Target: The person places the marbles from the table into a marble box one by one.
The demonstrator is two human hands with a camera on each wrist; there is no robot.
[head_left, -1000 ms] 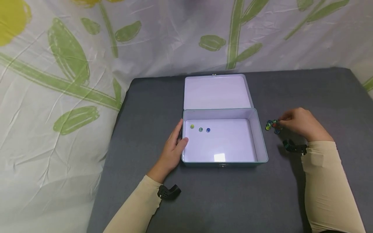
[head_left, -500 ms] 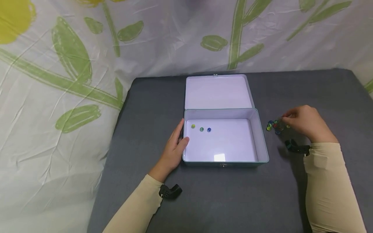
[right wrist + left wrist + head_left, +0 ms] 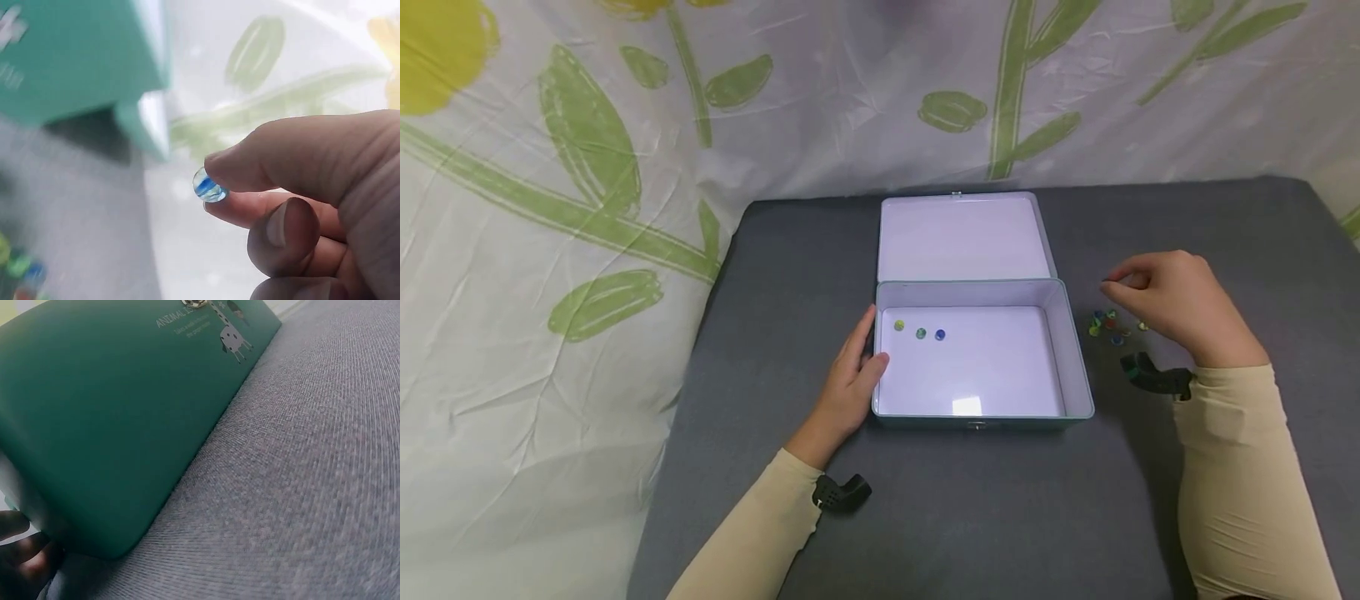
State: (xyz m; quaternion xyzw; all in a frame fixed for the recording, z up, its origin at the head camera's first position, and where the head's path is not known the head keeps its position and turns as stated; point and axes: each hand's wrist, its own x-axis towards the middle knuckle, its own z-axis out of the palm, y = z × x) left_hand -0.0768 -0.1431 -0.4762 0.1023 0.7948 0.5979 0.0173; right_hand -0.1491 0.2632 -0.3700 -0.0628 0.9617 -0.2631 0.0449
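Our right grip (image 3: pixel 1183 304) pinches a clear, blue-streaked marble (image 3: pixel 209 185) between thumb and forefinger, right of centre in the head view and mid-frame in the right wrist view. Just below it in the head view, a loose cluster of coloured marbles (image 3: pixel 1110 323) lies on the grey tabletop (image 3: pixel 985 508). Our left grip (image 3: pixel 844 383) holds the left wall of the green box (image 3: pixel 985 375), thumb at the rim, fingers along the outside. That box sits at the frame's centre, its lid (image 3: pixel 962 237) folded back toward the top; inside, at upper left, three marbles (image 3: pixel 921 333) lie in a row: yellow-green, green, blue.
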